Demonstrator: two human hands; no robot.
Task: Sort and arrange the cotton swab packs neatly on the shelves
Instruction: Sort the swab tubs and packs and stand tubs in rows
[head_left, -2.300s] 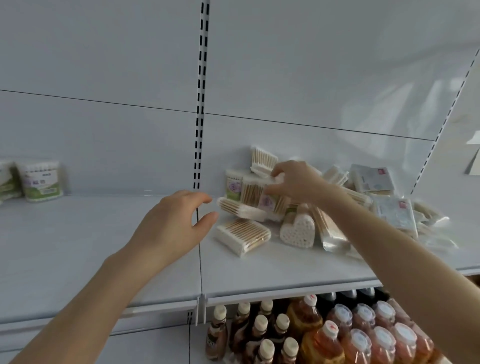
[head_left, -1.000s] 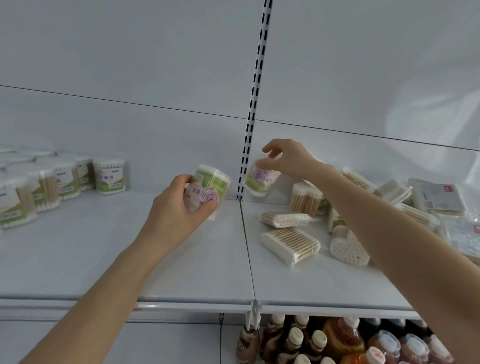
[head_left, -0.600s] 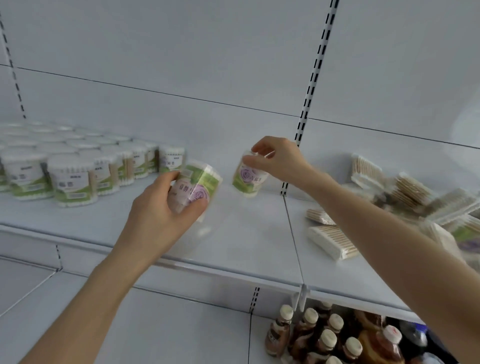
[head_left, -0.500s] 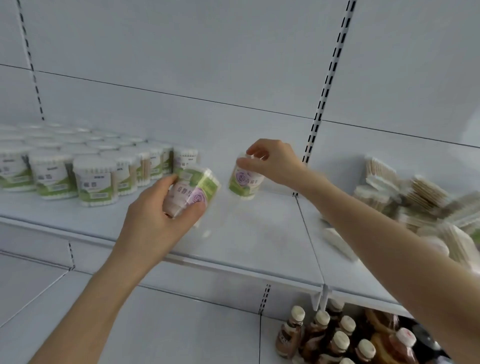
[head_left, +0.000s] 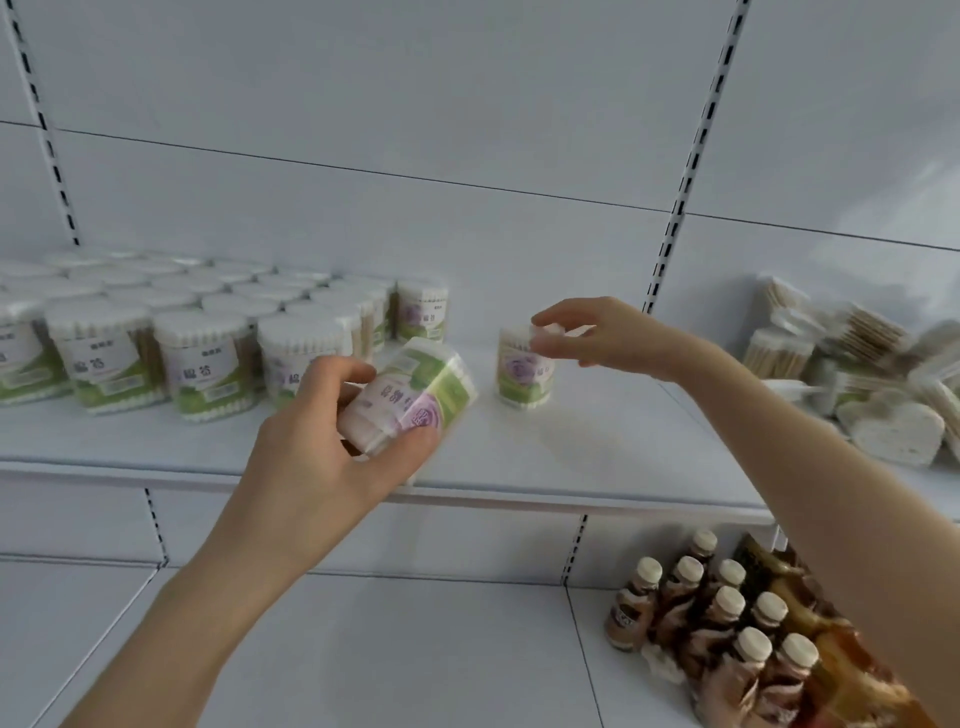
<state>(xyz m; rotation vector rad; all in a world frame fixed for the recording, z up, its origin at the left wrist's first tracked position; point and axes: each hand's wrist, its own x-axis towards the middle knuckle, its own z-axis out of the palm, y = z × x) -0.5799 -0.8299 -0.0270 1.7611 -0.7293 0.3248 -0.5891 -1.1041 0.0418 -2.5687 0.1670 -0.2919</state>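
My left hand (head_left: 322, 441) grips a round cotton swab tub (head_left: 415, 397) with a green and purple label, tilted on its side above the front of the white shelf (head_left: 571, 467). My right hand (head_left: 597, 335) pinches the top rim of a second round tub (head_left: 524, 369), which stands upright on the shelf. Several matching tubs (head_left: 202, 358) stand in tidy rows at the left. A loose heap of mixed swab packs (head_left: 857, 364) lies at the right, with a heart-shaped box (head_left: 898, 434) in front.
Slotted shelf uprights (head_left: 670, 234) run up the white back wall. Below the shelf at the right stand several brown drink bottles (head_left: 727, 623) with pale caps. A lower white shelf (head_left: 363, 649) spreads out under my arms.
The view has swung left, away from the heap. Both hands carried their tubs leftward toward the rows; the right tub has come down to stand on the shelf.
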